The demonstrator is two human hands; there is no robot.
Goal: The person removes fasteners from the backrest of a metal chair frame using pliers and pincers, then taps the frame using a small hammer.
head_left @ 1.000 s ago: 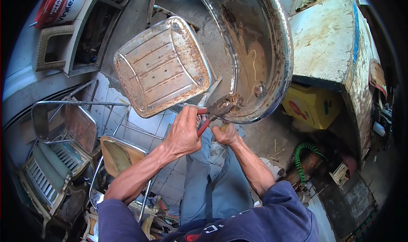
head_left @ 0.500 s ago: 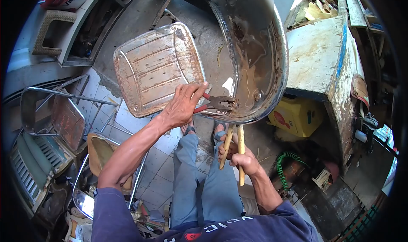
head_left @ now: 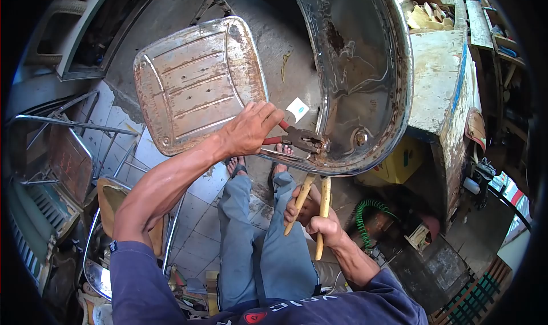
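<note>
A pair of red-handled pliers is gripped in my left hand. Its dark jaws meet the inner rusty corner of a deep metal chair shell, whose inside is stained and peeling. Below that shell's rim, my right hand is closed around a tool with two yellow handles, spread apart. The head of this tool is hidden behind the rim, so its exact kind does not show. Left of the shell, close to my left hand, is a rusty ribbed metal panel.
Metal-framed chairs crowd the left side. A worn white cabinet stands right, with a yellow container beneath. A coiled green hose lies at lower right. A white card is on the floor behind the shell.
My view has shifted, and the shell appears larger and farther right. Both hands keep hold of their tools; the red-handled pliers' jaws are still at the shell's corner.
</note>
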